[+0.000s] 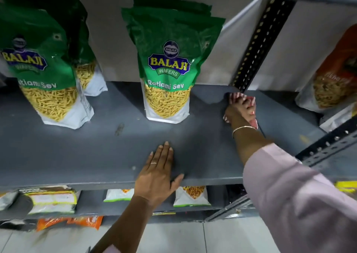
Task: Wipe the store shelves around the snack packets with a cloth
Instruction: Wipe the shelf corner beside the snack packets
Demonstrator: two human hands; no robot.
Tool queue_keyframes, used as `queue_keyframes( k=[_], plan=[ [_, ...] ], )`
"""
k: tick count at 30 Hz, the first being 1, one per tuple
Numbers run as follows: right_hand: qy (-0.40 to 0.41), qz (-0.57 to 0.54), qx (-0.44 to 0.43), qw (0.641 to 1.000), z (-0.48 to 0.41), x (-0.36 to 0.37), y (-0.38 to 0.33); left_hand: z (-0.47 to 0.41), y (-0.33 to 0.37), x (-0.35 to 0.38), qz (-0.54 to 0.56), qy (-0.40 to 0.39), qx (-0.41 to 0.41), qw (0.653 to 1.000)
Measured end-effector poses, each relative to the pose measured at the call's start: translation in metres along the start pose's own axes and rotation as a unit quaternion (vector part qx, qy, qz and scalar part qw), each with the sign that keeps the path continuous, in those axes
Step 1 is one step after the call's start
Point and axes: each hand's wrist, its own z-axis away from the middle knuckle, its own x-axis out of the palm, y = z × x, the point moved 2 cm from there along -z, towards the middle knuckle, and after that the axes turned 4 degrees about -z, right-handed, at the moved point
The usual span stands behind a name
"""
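Observation:
A grey metal shelf [108, 148] fills the middle of the head view. A green Ratlami Sev packet [167, 63] stands upright at its centre back, with more packets behind it. Another green packet [42, 69] stands at the left. My right hand [239, 110] reaches deep to the shelf's back right corner and is shut on a red and white cloth [251, 102], pressed against the shelf by the black slotted upright [258, 45]. My left hand [160, 169] lies flat and open on the shelf's front edge, fingers spread, holding nothing.
An orange snack packet [336, 74] leans on the neighbouring shelf at the right. A slotted black bar [328, 144] crosses at the right front. Lower shelves hold several packets [191, 195]. White floor tiles [173, 237] lie below.

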Motion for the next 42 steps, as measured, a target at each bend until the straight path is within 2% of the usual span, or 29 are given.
queue_keyframes(
  k=[5,8,10,12,13,15,16,18,20,22,23,24,25,26,27,29,30,31,32,33,34,35,37,38,40,42],
  plan=[
    [0.023,-0.021,-0.012,0.999,0.079,-0.005,0.037,0.000,0.002,0.003,-0.009,-0.034,0.004,0.999],
    [0.006,-0.011,0.014,1.000,0.124,-0.009,0.052,0.001,0.003,0.002,-0.022,-0.020,0.002,1.000],
    [0.030,0.020,0.002,0.999,0.151,-0.009,0.060,0.001,0.003,0.002,-0.025,-0.006,-0.005,1.000],
    [0.060,0.061,-0.073,0.994,0.172,-0.001,0.063,-0.002,0.001,0.004,-0.024,0.004,-0.015,1.000],
    [0.048,0.066,-0.143,0.986,0.180,0.004,0.063,-0.002,-0.001,0.004,-0.024,0.004,-0.019,1.000],
    [-0.032,-0.051,-0.249,0.967,0.176,0.011,0.065,0.000,-0.005,0.007,-0.028,0.007,-0.022,0.999],
    [-0.054,-0.134,-0.250,0.957,0.163,0.007,0.071,0.001,-0.006,0.008,-0.032,0.005,-0.023,0.999],
    [-0.058,-0.291,-0.168,0.940,0.130,-0.018,0.079,-0.005,-0.004,0.006,-0.025,0.007,-0.027,0.999],
    [-0.035,-0.375,-0.085,0.923,0.121,-0.048,0.086,-0.006,-0.002,-0.002,-0.010,0.020,-0.022,1.000],
    [-0.050,-0.311,-0.082,0.945,0.128,-0.058,0.087,-0.006,0.002,-0.011,-0.011,0.029,-0.011,0.999],
    [-0.063,-0.244,-0.089,0.964,0.136,-0.063,0.082,-0.009,0.004,-0.014,-0.011,0.025,-0.010,1.000],
    [-0.072,-0.186,-0.125,0.972,0.144,-0.063,0.076,-0.011,0.003,-0.015,-0.009,0.025,-0.012,1.000],
    [-0.082,-0.103,-0.200,0.971,0.154,-0.059,0.072,-0.011,0.002,-0.015,-0.014,0.028,-0.015,0.999],
    [-0.117,-0.039,-0.273,0.954,0.165,-0.053,0.069,-0.011,0.001,-0.013,-0.019,0.029,-0.015,0.999],
    [-0.172,-0.017,-0.306,0.936,0.171,-0.047,0.072,-0.009,0.001,-0.012,-0.024,0.022,-0.014,0.999],
    [-0.309,-0.011,-0.300,0.903,0.180,-0.055,0.081,-0.003,0.003,-0.008,-0.025,0.008,-0.011,1.000],
    [-0.387,0.018,-0.293,0.874,0.185,-0.065,0.084,0.001,0.005,-0.004,-0.024,0.004,-0.006,1.000],
    [-0.442,0.073,-0.295,0.844,0.186,-0.076,0.086,0.005,0.006,0.001,-0.024,-0.005,-0.001,1.000],
    [-0.462,0.111,-0.295,0.829,0.181,-0.087,0.085,0.006,0.006,0.003,-0.025,-0.013,-0.002,1.000],
    [-0.445,0.110,-0.295,0.838,0.176,-0.097,0.079,0.005,0.005,0.002,-0.025,-0.012,-0.005,1.000],
    [-0.407,0.060,-0.281,0.867,0.168,-0.103,0.071,0.004,0.005,0.001,-0.022,0.002,-0.007,1.000],
    [-0.359,-0.033,-0.258,0.896,0.161,-0.106,0.064,0.003,0.005,-0.002,-0.018,0.011,-0.009,1.000],
    [-0.275,-0.211,-0.179,0.921,0.151,-0.091,0.055,0.003,0.006,-0.005,-0.028,0.010,-0.004,1.000],
    [-0.220,-0.196,-0.166,0.941,0.149,-0.077,0.054,0.003,0.006,-0.005,-0.030,0.008,-0.002,1.000],
    [-0.127,-0.064,-0.169,0.975,0.149,-0.047,0.065,0.004,0.007,-0.004,-0.023,0.013,-0.006,1.000],
    [-0.120,0.039,-0.221,0.967,0.154,-0.018,0.069,0.004,0.006,-0.003,-0.018,0.022,-0.011,1.000]
  ],
)
